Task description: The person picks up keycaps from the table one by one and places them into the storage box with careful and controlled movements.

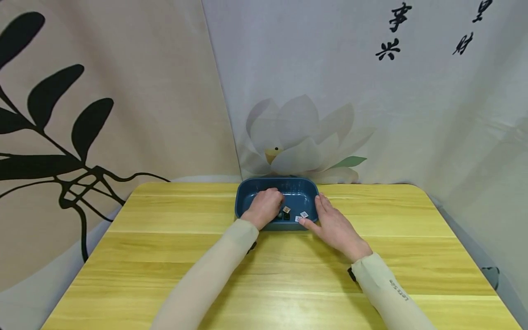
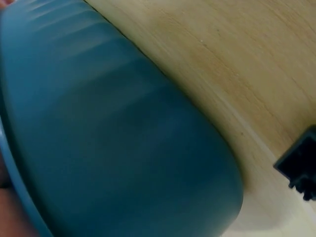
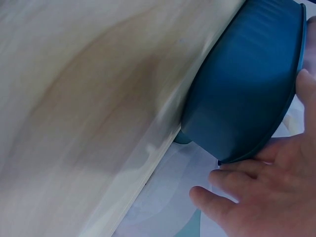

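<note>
A dark blue oblong plastic basin [image 1: 297, 195] stands at the far edge of the table. My left hand [image 1: 266, 207] reaches down into its left part with bent fingers. The fingertips are hidden, so whether they hold anything does not show. Beside them lie a small dark block [image 1: 286, 217] and a small tan square piece [image 1: 286, 209]. Two small white squares with dark marks lie near the front right, one of them the upper white square [image 1: 304, 214]. My right hand [image 1: 336, 229] rests against the basin's right end, fingers straight, thumb at the front rim.
The basin stands on a yellow wood-grain table [image 1: 288, 284], close to its back edge. Behind hangs a pale curtain [image 1: 165, 91] printed with leaves, a flower and black characters. A black piece [image 2: 301, 165] shows at the right of the left wrist view.
</note>
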The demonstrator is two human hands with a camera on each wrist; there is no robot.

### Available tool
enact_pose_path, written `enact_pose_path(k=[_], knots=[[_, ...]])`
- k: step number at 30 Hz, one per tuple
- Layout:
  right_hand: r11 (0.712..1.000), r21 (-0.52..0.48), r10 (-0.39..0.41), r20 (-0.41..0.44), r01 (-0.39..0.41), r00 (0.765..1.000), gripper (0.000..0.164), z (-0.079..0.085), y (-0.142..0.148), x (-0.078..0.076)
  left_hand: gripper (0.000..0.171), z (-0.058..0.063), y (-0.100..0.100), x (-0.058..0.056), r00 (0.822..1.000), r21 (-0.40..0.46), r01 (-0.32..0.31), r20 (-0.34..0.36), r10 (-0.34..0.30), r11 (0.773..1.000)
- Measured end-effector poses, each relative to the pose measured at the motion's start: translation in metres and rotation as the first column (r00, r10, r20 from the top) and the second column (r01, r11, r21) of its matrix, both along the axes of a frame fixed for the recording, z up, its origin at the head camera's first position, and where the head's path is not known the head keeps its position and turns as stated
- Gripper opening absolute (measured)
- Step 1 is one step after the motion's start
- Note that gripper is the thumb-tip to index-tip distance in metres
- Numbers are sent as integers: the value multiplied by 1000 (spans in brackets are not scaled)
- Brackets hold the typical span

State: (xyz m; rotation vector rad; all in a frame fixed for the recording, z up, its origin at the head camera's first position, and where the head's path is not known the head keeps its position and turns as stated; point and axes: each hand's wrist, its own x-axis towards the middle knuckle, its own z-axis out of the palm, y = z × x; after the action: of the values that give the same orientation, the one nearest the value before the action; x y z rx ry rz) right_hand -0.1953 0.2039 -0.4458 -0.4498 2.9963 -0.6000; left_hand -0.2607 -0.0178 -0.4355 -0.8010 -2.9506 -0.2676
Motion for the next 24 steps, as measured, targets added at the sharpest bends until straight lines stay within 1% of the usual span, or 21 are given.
enact_pose_path(k=[3, 6, 8, 11, 15, 19, 21, 24], knots=[[1000, 6, 2, 0, -2, 1000, 105, 0, -1, 0, 18, 4, -4, 3, 1000, 0, -21, -20, 21, 1000], [1000, 8, 1, 2, -1, 1000, 105, 1, -3, 0, 21, 10, -11, 7, 996, 12, -43, -81, 44, 999], [1000, 9, 2, 2, -2, 1000, 105, 1, -3, 0, 24, 15, -16, 10, 991, 39, -50, -121, 54, 998], [1000, 11, -2, 7, 2, 1000, 103, 1, -4, 0, 29, 19, -25, 15, 985, 90, -50, -161, 64, 995], [1000, 2, -1, 8, 1, 1000, 103, 1, -4, 1, 37, 22, -39, 22, 980, 146, -36, -189, 64, 989], [1000, -5, -5, 22, 5, 1000, 103, 2, -4, 1, 41, 24, -54, 32, 974, 192, -10, -221, 53, 981], [1000, -6, -7, 28, 7, 1000, 103, 2, -4, 2, 43, 24, -61, 36, 974, 217, -4, -222, 53, 976], [1000, -1, -7, 29, 7, 1000, 103, 2, -3, 2, 47, 24, -70, 43, 978, 249, -13, -201, 64, 968]])
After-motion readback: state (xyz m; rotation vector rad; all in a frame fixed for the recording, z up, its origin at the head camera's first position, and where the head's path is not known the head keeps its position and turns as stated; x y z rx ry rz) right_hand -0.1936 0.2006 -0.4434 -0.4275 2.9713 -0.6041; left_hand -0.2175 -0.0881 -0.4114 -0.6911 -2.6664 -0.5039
